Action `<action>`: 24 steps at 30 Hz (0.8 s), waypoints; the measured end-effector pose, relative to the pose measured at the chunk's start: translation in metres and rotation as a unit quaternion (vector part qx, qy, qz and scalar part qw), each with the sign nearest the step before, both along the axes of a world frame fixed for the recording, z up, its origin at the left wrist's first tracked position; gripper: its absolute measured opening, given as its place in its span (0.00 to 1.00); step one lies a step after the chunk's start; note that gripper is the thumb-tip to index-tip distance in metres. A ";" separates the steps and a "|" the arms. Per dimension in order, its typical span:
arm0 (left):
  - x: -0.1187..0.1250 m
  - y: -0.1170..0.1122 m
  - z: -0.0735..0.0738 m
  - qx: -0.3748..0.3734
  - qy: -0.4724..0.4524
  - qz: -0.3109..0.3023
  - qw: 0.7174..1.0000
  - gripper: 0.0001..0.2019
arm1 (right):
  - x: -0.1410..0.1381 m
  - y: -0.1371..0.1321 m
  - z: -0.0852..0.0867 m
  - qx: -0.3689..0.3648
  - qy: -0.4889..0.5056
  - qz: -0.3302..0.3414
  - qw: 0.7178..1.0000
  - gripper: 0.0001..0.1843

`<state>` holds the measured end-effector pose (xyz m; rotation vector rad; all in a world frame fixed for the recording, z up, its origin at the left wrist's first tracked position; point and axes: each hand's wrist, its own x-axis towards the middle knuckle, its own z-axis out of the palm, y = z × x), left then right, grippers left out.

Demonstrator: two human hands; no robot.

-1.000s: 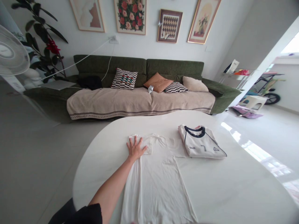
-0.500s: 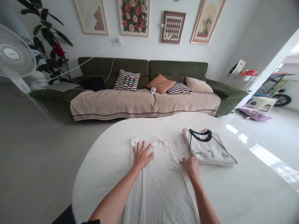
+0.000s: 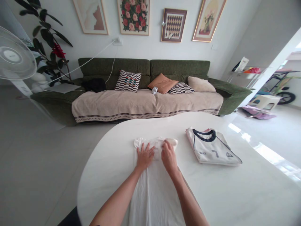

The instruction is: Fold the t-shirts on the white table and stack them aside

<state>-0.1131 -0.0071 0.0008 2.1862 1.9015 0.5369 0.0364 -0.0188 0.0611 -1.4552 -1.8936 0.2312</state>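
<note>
A white T-shirt (image 3: 156, 188) lies lengthwise on the white table (image 3: 105, 157), its collar end away from me. Both of its sides are folded inward at the top. My left hand (image 3: 145, 157) rests flat on the upper left of the shirt, fingers spread. My right hand (image 3: 168, 155) is closed, with its fingers curled on the sleeve that is folded in over the shirt's upper right. Its fingertips are partly hidden by the hand itself. To the right sits a stack of folded shirts (image 3: 211, 149), topped by a white one with a navy collar and a 7.
Beyond the table stands a green sofa (image 3: 178, 69) with a beige cover (image 3: 117, 105) and several cushions. A white fan (image 3: 16, 56) stands at the left by a leafy plant (image 3: 48, 37). A white stool (image 3: 265, 102) is at the far right.
My right hand has moved left, bringing the shirt's right sleeve inward over its body. My left hand stays spread on the upper left.
</note>
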 end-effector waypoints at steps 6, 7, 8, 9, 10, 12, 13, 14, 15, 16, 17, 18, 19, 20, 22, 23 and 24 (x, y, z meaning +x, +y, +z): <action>-0.003 0.004 -0.008 -0.014 -0.071 0.008 0.997 0.23 | 0.011 -0.076 -0.015 -0.062 -0.023 0.136 0.988 0.28; -0.003 0.006 -0.008 -0.019 -0.095 0.022 0.995 0.22 | 0.025 -0.091 -0.021 -0.064 -0.020 0.086 0.994 0.25; -0.003 0.008 -0.008 -0.024 -0.116 0.038 0.992 0.22 | 0.040 -0.108 -0.027 -0.065 -0.019 0.036 0.997 0.22; -0.002 0.010 -0.008 -0.031 -0.134 0.054 0.989 0.20 | 0.053 -0.124 -0.033 -0.068 -0.024 -0.005 0.997 0.19; -0.002 0.014 -0.007 -0.039 -0.147 0.071 0.986 0.19 | 0.065 -0.140 -0.039 -0.073 -0.034 -0.031 0.996 0.18; -0.002 0.022 -0.002 -0.054 -0.161 0.108 0.980 0.16 | 0.080 -0.169 -0.050 -0.087 -0.067 -0.040 0.993 0.16; -0.002 0.026 0.000 -0.061 -0.164 0.126 0.976 0.15 | 0.083 -0.181 -0.055 -0.094 -0.088 -0.035 0.991 0.15; -0.001 0.030 0.003 -0.068 -0.167 0.144 0.973 0.15 | 0.083 -0.191 -0.059 -0.098 -0.110 -0.031 0.989 0.13; 0.000 0.034 0.007 -0.074 -0.169 0.160 0.970 0.14 | 0.081 -0.198 -0.063 -0.097 -0.134 -0.029 0.986 0.10; 0.002 0.037 0.010 -0.079 -0.168 0.171 0.968 0.14 | 0.079 -0.203 -0.066 -0.092 -0.158 -0.034 0.983 0.06; 0.003 0.040 0.014 -0.083 -0.166 0.178 0.966 0.13 | 0.076 -0.205 -0.068 -0.081 -0.180 -0.043 0.979 0.03; 0.006 0.043 0.017 -0.087 -0.163 0.182 0.966 0.13 | 0.073 -0.206 -0.070 -0.067 -0.199 -0.053 0.976 0.01; 0.008 0.045 0.021 -0.090 -0.159 0.181 0.966 0.12 | 0.071 -0.205 -0.071 -0.050 -0.214 -0.064 0.974 0.03; 0.010 0.047 0.024 -0.092 -0.156 0.177 0.967 0.12 | 0.069 -0.204 -0.071 -0.034 -0.223 -0.072 0.972 0.04; 0.013 0.052 0.031 -0.091 -0.153 0.159 0.971 0.13 | 0.065 -0.203 -0.070 -0.010 -0.224 -0.082 0.971 0.06; 0.013 0.054 0.034 -0.087 -0.152 0.148 0.973 0.14 | 0.063 -0.204 -0.069 -0.004 -0.217 -0.080 0.973 0.06; 0.012 0.055 0.036 -0.084 -0.151 0.138 0.975 0.14 | 0.061 -0.205 -0.068 -0.002 -0.207 -0.067 0.976 0.06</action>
